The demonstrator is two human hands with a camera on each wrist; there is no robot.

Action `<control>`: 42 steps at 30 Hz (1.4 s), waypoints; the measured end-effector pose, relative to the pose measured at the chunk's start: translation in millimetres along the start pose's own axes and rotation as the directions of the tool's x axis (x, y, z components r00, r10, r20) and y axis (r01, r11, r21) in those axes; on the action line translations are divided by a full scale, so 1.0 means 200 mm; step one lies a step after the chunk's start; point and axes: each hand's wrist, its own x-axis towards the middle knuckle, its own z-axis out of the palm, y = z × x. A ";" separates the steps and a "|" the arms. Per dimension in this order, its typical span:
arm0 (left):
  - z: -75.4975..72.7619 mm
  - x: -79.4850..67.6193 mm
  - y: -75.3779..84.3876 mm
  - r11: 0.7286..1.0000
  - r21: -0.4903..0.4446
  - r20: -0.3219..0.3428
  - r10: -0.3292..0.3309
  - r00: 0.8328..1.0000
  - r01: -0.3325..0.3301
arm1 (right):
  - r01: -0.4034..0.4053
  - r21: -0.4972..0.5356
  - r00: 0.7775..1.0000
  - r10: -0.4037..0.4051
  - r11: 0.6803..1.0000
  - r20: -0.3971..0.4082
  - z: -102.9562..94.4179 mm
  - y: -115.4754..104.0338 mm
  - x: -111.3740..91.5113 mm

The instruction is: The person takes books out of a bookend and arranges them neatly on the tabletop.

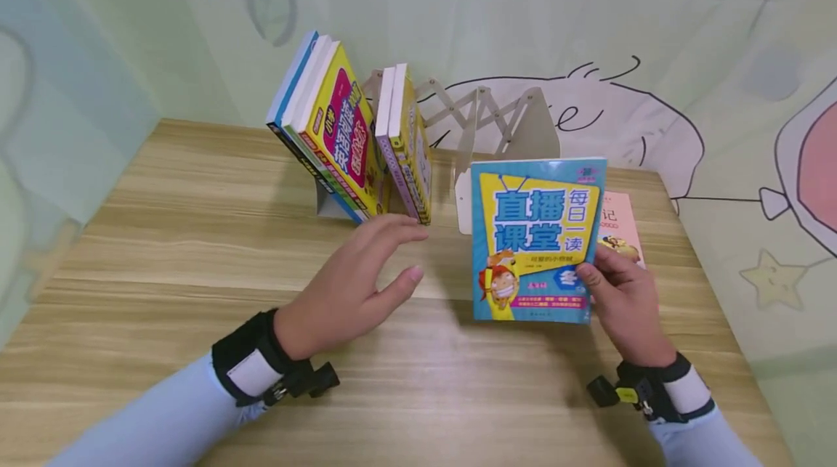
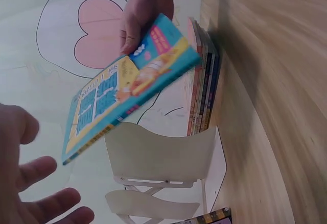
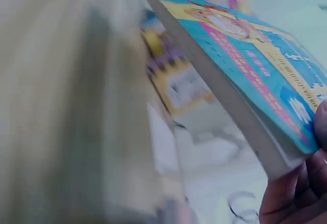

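Observation:
My right hand (image 1: 624, 300) grips a blue-and-yellow paperback book (image 1: 536, 238) by its right edge, thumb on the front cover and fingers behind. The book is raised over the table with its cover facing me, and in the right wrist view its thick page edge (image 3: 225, 96) shows. My left hand (image 1: 356, 282) hovers to the left of it, fingers spread and holding nothing. Just beyond its fingertips, books (image 1: 336, 126) and two slimmer books (image 1: 405, 144) lean in a metal expanding bookend (image 1: 536, 122).
Behind the held book, a pink-covered book (image 1: 624, 224) is partly hidden; the left wrist view shows several books (image 2: 202, 81) stacked there. The wooden table (image 1: 163, 249) meets a cartoon-patterned wall covering (image 1: 405, 9) at the back and sides.

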 end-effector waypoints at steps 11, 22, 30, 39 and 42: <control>0.01 -0.01 -0.04 0.995 0.065 0.057 -0.075 0.996 0.071 | -0.145 0.285 0.968 0.195 0.947 -0.156 -0.25 0.09 0.07; 0.01 -0.03 -0.07 0.985 0.130 0.097 -0.124 0.987 0.111 | -0.353 0.457 0.882 0.453 0.816 -0.128 -0.40 0.21 0.11; 0.01 -0.04 -0.08 0.974 0.178 0.155 -0.168 0.973 0.140 | -0.574 0.267 0.806 0.592 0.774 0.016 -0.42 0.26 0.15; 0.01 -0.04 -0.08 0.965 0.194 0.184 -0.212 0.960 0.176 | -0.544 -0.294 0.826 0.563 0.786 -0.023 -0.40 0.29 0.19; 0.02 -0.04 -0.09 0.964 0.203 0.183 -0.209 0.960 0.171 | -0.499 -0.390 0.853 0.518 0.774 -0.065 -0.39 0.30 0.18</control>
